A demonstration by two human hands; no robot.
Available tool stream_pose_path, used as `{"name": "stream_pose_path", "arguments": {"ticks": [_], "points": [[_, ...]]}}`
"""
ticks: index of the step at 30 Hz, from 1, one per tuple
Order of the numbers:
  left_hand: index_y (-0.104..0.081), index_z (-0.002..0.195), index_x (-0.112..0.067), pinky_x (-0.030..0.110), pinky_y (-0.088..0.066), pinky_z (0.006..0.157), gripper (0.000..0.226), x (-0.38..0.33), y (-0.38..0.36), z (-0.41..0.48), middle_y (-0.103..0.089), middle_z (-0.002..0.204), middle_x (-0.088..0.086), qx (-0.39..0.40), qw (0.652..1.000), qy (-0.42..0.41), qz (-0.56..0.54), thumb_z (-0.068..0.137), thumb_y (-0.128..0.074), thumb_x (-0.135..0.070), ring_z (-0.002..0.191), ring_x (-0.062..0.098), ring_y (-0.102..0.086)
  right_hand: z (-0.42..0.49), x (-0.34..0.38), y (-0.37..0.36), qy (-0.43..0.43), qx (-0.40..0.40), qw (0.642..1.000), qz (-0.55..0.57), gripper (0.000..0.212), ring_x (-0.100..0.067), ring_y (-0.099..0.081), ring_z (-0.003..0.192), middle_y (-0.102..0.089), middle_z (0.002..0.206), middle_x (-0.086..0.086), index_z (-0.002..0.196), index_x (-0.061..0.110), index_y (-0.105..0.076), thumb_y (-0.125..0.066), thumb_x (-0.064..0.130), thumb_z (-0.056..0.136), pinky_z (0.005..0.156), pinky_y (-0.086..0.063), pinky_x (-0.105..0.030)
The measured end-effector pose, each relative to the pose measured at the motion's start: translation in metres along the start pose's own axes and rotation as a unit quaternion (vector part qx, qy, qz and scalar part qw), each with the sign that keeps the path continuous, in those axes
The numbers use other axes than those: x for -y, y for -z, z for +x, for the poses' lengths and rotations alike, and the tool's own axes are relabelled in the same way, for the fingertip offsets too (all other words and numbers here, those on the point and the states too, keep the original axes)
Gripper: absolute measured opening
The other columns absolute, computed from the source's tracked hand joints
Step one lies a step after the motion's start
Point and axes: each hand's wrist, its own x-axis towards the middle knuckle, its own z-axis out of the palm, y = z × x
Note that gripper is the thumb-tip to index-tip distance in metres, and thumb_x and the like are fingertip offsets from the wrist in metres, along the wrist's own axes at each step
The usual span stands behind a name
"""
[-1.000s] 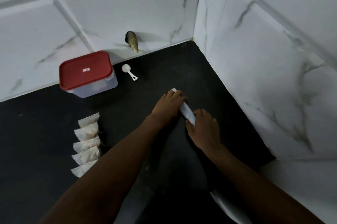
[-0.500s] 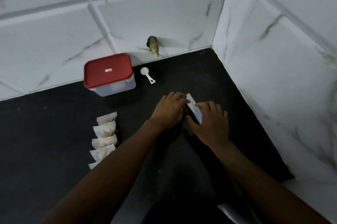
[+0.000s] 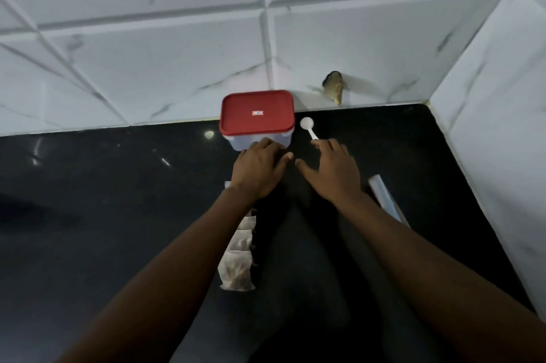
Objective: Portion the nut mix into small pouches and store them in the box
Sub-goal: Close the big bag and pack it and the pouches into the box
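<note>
Your left grip [image 3: 260, 169] and right grip [image 3: 332, 172] have left the roll [image 3: 385, 198]; both empty, fingers relaxed, near the lidded box [image 3: 257, 118] by the wall [image 3: 177, 67]. Probably light, slick, rigid: clasp its sides.

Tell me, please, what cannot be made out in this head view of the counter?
Head view:
- Box contents: hidden by its red lid and cloudy wall.
- Pouches: upper ones lie under the left forearm, so no count.
- Plastic roll: near end behind the right forearm.
- Left hand: its fingers cover whether it touches the box.
- Dark thing on the tiled wall: too small to name.
</note>
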Motion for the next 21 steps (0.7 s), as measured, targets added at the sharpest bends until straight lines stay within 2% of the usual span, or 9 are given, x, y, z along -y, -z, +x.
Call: {"name": "stream_pose_path", "arguments": {"ticks": [4,7,9,11,14,18,21], "points": [[-0.067,0.115,-0.016,0.037,-0.054,0.085,0.034,0.022,0.012,0.010,-0.063,0.125,0.003,-0.104,0.982,0.121,-0.101,0.102,-0.057,-0.045,0.106,0.020,-0.063,0.033,0.020,-0.008,-0.040,0.040,0.996,0.065,0.065,-0.024,-0.052,0.124,-0.055,0.134,-0.004,0.141,0.016,-0.053,-0.058,0.059,0.092,0.094,-0.050,-0.042],[-0.064,0.119,-0.010,0.031,-0.048,0.092,0.035,0.032,0.024,0.021,-0.055,0.128,0.007,-0.175,0.939,0.223,-0.194,0.100,-0.063,-0.040,0.111,0.020,-0.059,0.051,0.031,-0.013,-0.074,0.051,0.988,0.125,0.065,-0.023,-0.053,0.125,-0.054,0.138,-0.004,0.143,0.016,-0.051,-0.057,0.059,0.094,0.097,-0.049,-0.041],[-0.061,0.127,-0.009,0.023,-0.041,0.093,0.039,0.040,0.030,0.030,-0.047,0.127,0.003,-0.187,0.902,0.292,-0.257,0.100,-0.066,-0.037,0.109,0.015,-0.052,0.062,0.038,-0.016,-0.090,0.051,0.982,0.158,0.066,-0.023,-0.054,0.126,-0.055,0.140,-0.006,0.144,0.014,-0.050,-0.057,0.057,0.095,0.100,-0.049,-0.040],[-0.057,0.133,-0.010,0.027,-0.044,0.097,0.045,0.049,0.032,0.040,-0.042,0.124,-0.001,-0.189,0.871,0.339,-0.300,0.099,-0.067,-0.036,0.111,0.015,-0.051,0.072,0.044,-0.019,-0.103,0.055,0.977,0.178,0.067,-0.024,-0.056,0.126,-0.056,0.141,-0.007,0.147,0.012,-0.047,-0.057,0.055,0.097,0.101,-0.049,-0.038],[-0.052,0.142,-0.009,0.032,-0.049,0.099,0.050,0.060,0.031,0.050,-0.052,0.133,0.003,-0.180,0.854,0.356,-0.336,0.100,-0.066,-0.032,0.120,0.019,-0.056,0.085,0.049,-0.025,-0.128,0.071,0.965,0.217,0.064,-0.025,-0.058,0.123,-0.059,0.138,-0.009,0.148,0.011,-0.044,-0.054,0.052,0.099,0.099,-0.050,-0.038],[-0.041,0.156,-0.014,0.028,-0.045,0.091,0.048,0.065,0.026,0.057,-0.057,0.137,-0.001,-0.136,0.819,0.371,-0.416,0.108,-0.049,-0.020,0.111,0.012,-0.055,0.099,0.055,-0.033,-0.165,0.079,0.951,0.250,0.053,-0.027,-0.060,0.119,-0.061,0.132,-0.010,0.146,0.011,-0.047,-0.047,0.043,0.105,0.090,-0.046,-0.032],[-0.045,0.154,-0.015,0.022,-0.049,0.078,0.051,0.072,0.022,0.059,-0.063,0.136,0.003,-0.136,0.816,0.377,-0.417,0.105,-0.041,-0.006,0.098,0.008,-0.061,0.103,0.057,-0.036,-0.188,0.080,0.946,0.251,0.046,-0.027,-0.061,0.115,-0.061,0.128,-0.010,0.146,0.011,-0.047,-0.044,0.034,0.107,0.085,-0.042,-0.030]]}}
